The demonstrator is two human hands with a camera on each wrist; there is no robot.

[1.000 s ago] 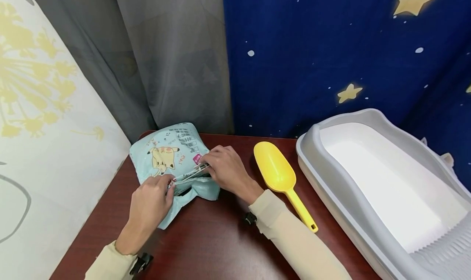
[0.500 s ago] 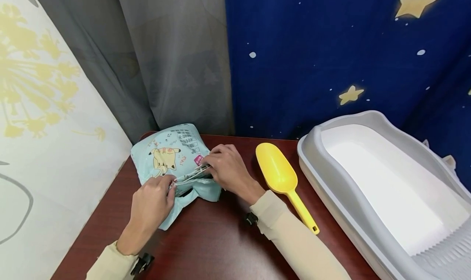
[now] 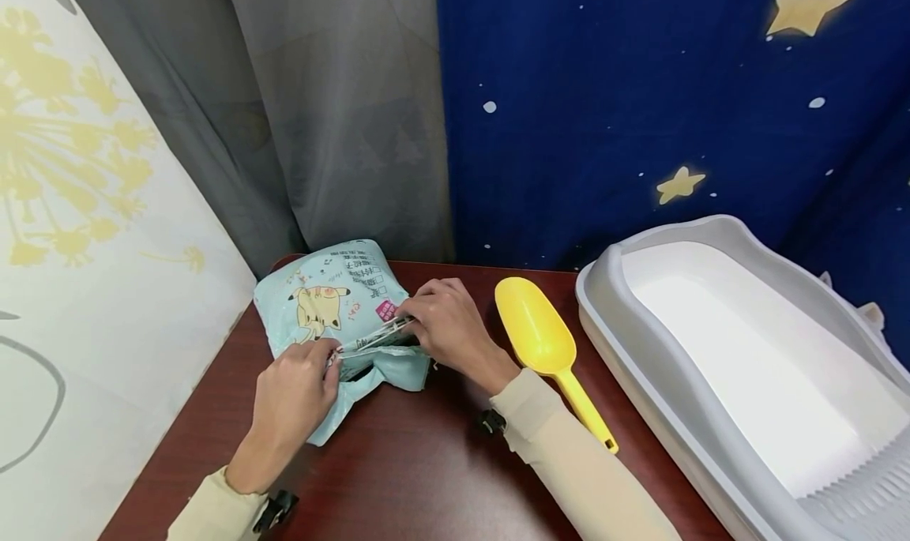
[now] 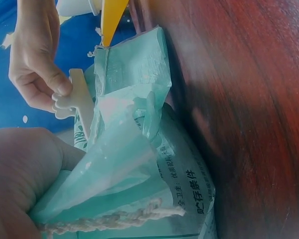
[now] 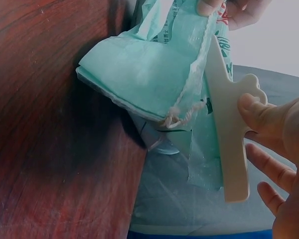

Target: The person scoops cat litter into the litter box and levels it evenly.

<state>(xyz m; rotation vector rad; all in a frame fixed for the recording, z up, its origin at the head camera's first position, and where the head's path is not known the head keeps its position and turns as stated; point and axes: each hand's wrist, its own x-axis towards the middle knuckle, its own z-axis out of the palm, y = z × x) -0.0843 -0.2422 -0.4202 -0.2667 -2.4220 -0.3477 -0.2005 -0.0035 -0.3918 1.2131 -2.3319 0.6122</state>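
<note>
pinching left hand (image 3: pixel 293 391): thumb and fingers nip the bag's near edge, left of its middle.
right hand (image 3: pixel 448 324): thumb and fingers pinch the pale clip (image 5: pixel 230 139) along the bag's near edge; the lower fingers are spread.
bag (image 3: pixel 320 304): pale blue, lying on the tabletop (image 3: pixel 419 470).
yellow scoop (image 3: pixel 536 336): right of the bag, apart.
tray (image 3: pixel 661 351): grey-rimmed, well right of the bag.
grey curtain (image 3: pixel 355 114): behind the bag.
</note>
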